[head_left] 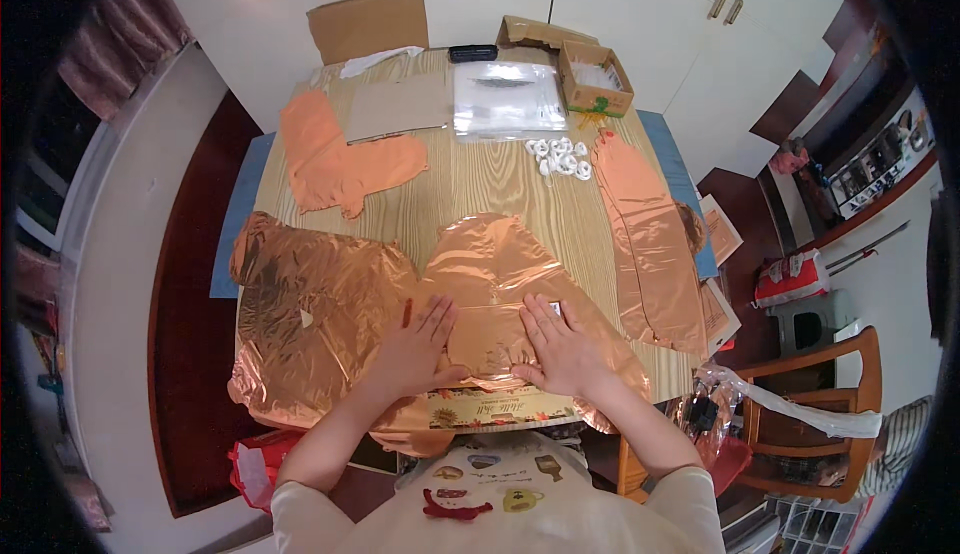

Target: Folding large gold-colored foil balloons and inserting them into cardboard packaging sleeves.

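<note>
My left hand point(425, 344) and my right hand point(562, 344) lie flat, palms down, on a copper-coloured deflated foil balloon point(490, 264) at the table's near edge. Fingers on both hands are stretched out and hold nothing. Between my wrists, a printed cream strip with a leaf pattern point(480, 409) shows below the foil. Left of my left hand spreads a larger crumpled copper foil balloon point(320, 294). A small pale piece point(307, 320) rests on it. More flat foil balloons point(645, 244) are stacked along the table's right side.
On the wooden table point(480, 184), a matte orange foil balloon point(340, 159) lies far left by a grey cardboard sheet point(400, 106). Clear plastic sleeves point(510, 99), white string coils point(560, 157) and a cardboard box point(597, 79) sit farther back. A wooden chair point(810, 414) stands right.
</note>
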### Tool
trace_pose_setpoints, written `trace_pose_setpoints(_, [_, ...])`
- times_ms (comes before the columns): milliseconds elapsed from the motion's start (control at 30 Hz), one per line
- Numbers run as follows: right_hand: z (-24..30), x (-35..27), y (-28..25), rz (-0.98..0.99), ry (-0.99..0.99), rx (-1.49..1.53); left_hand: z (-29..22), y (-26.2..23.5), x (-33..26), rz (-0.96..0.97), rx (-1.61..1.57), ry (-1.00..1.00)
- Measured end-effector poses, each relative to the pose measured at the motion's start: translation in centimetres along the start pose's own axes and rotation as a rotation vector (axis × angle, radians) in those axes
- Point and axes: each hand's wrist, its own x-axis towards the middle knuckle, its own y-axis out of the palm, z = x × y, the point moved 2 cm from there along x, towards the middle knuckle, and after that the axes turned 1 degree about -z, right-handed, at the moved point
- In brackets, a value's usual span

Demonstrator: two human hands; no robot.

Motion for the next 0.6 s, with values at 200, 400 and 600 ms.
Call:
trace_pose_setpoints(200, [0.0, 0.1, -0.4, 0.036, 0.020, -0.012, -0.8, -2.3, 2.2, 0.052, -0.168, -0.194])
trace_pose_setpoints(400, [0.2, 0.0, -0.5, 0.020, 0.007, -0.016, -3.0, 1.0, 6.0, -0.285, -0.156, 0.325])
trace_pose_setpoints(600, [1.9, -2.0, -1.1, -0.290, -0.124, -0.038, -2.9, 1.9, 6.0, -0.322, -0.039, 0.321])
